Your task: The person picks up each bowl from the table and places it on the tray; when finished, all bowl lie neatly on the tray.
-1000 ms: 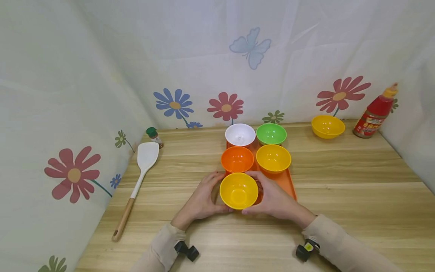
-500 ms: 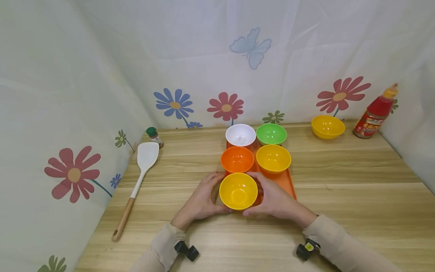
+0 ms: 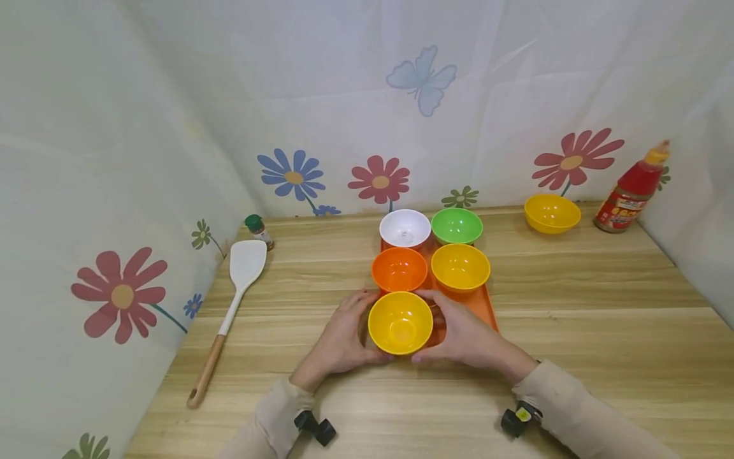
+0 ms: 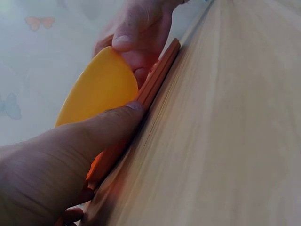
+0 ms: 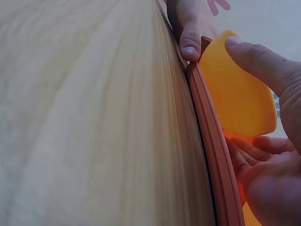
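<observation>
A yellow bowl (image 3: 401, 323) sits at the near left of an orange tray (image 3: 484, 309), in the head view. My right hand (image 3: 467, 331) holds it from the right, thumb against its wall and fingers curled behind; the right wrist view shows the thumb (image 5: 242, 49) right by the rim. My left hand (image 3: 341, 335) curls round the tray's near left corner, beside the bowl. Its thumb (image 4: 113, 122) rests at the tray's near edge, below the bowl. The tray also bears an orange bowl (image 3: 399, 271), another yellow bowl (image 3: 460, 269), a white bowl (image 3: 404, 228) and a green bowl (image 3: 457, 226).
On the wooden table's left lie a white spatula (image 3: 241, 280) with a wooden handle and, behind it, a green-capped spice jar (image 3: 260, 233). At the back right stand a separate yellow bowl (image 3: 552, 213) and a red sauce bottle (image 3: 631, 194). A flowered curtain (image 3: 321, 95) closes off the back.
The near yellow bowl shifts very slightly left, and my right thumb slides a little to the right. My left hand, the tray and the other bowls hold their places.
</observation>
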A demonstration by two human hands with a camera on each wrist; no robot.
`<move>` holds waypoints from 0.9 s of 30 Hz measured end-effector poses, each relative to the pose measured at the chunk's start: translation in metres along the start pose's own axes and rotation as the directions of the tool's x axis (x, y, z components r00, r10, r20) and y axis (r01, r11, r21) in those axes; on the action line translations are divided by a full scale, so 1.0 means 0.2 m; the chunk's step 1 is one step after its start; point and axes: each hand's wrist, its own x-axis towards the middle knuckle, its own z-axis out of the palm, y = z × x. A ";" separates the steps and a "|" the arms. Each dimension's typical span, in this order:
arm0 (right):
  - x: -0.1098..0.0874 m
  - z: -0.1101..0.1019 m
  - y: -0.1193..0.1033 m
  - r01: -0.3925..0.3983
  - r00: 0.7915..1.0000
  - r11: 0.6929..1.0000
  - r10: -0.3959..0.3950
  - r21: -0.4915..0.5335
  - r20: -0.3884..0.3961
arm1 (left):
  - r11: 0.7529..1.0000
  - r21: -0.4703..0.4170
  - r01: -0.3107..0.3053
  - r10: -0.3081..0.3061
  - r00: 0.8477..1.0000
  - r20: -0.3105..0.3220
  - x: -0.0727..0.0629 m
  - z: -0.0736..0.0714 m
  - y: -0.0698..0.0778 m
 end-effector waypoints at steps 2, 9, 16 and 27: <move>0.00 0.00 0.00 0.004 1.000 1.000 -0.004 -0.001 0.000 | 1.000 0.012 0.000 0.000 1.000 -0.010 0.00 0.01 0.01; 0.00 0.00 0.00 0.008 1.000 1.000 -0.009 -0.019 -0.028 | 1.000 0.012 0.000 0.000 1.000 -0.026 0.00 0.01 0.01; 0.00 0.01 0.00 0.015 1.000 1.000 -0.015 0.004 -0.005 | 1.000 0.013 -0.003 0.003 1.000 -0.021 0.00 0.01 0.00; -0.01 -0.04 -0.03 0.007 1.000 1.000 -0.006 0.018 -0.014 | 1.000 0.010 -0.015 0.015 1.000 -0.023 0.00 0.02 -0.01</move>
